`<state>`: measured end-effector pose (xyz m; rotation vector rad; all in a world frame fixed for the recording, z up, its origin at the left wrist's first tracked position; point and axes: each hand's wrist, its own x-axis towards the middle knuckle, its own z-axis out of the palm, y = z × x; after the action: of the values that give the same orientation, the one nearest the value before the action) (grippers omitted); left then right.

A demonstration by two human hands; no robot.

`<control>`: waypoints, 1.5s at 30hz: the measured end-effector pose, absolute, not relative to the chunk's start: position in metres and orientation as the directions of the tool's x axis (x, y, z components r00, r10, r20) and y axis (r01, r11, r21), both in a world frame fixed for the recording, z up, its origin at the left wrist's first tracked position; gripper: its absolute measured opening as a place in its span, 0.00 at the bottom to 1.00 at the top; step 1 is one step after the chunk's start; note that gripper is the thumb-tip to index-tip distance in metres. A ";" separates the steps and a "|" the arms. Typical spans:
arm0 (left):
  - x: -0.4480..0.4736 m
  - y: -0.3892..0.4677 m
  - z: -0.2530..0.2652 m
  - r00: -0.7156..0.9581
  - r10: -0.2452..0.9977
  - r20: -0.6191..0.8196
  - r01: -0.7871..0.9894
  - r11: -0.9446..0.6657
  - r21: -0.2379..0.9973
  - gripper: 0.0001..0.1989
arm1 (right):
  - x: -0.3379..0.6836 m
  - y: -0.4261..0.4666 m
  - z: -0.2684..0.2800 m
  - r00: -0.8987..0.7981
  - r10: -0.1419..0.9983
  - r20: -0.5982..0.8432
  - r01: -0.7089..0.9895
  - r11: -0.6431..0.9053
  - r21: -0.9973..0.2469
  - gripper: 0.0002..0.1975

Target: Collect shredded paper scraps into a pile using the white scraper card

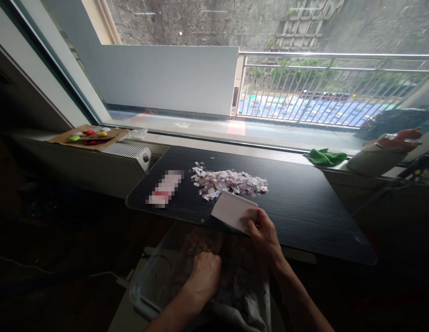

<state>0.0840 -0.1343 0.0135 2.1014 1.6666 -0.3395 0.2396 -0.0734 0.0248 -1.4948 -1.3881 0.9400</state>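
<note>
My right hand (264, 230) grips a flat white plastic card (233, 210) by its right end, thumb in front. The card has a small hole near its far left corner and is tilted over the front edge of the black table (293, 203). Just beyond it lies a heap of small cut paper pieces (231, 180), pale with some pink. My left hand (205, 274) is lowered over a clear plastic bin (145, 295) below the table edge. Its fingers are curled, and what they hold, if anything, is hidden. More paper bits show dimly in the bin.
A blurred pink and white strip (165, 189) lies left of the heap. Behind are a radiator (127, 154), a board (58, 136) with colourful items, a green cloth (325, 157) and a pale container (373, 159) on the sill. A white cable (103, 273) runs at lower left.
</note>
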 end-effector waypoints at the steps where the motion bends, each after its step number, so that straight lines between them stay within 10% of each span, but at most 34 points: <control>1: 0.084 -0.134 0.012 0.250 0.860 -0.445 0.965 -0.185 0.184 0.15 | 0.238 -0.075 0.024 0.081 0.996 0.025 0.346 -0.005 -0.938 0.11; 18: 0.086 -0.129 0.019 0.218 0.825 -0.522 0.967 -0.108 0.232 0.15 | 0.215 -0.080 0.026 -0.093 0.995 0.021 0.310 0.048 -0.950 0.10; 26: 0.084 -0.131 0.016 0.217 0.833 -0.509 0.972 -0.137 0.189 0.15 | 0.237 -0.049 0.032 0.171 0.980 0.100 0.387 0.027 -0.922 0.15; 45: 0.081 -0.133 0.012 0.228 0.854 -0.468 0.967 -0.140 0.214 0.14 | 0.249 -0.032 0.037 0.143 0.978 0.152 0.496 0.062 -0.866 0.15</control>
<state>0.0813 -0.1327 0.0123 2.0416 1.6698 -0.3220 0.2490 -0.0321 0.0374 -1.5588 -1.4754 0.7051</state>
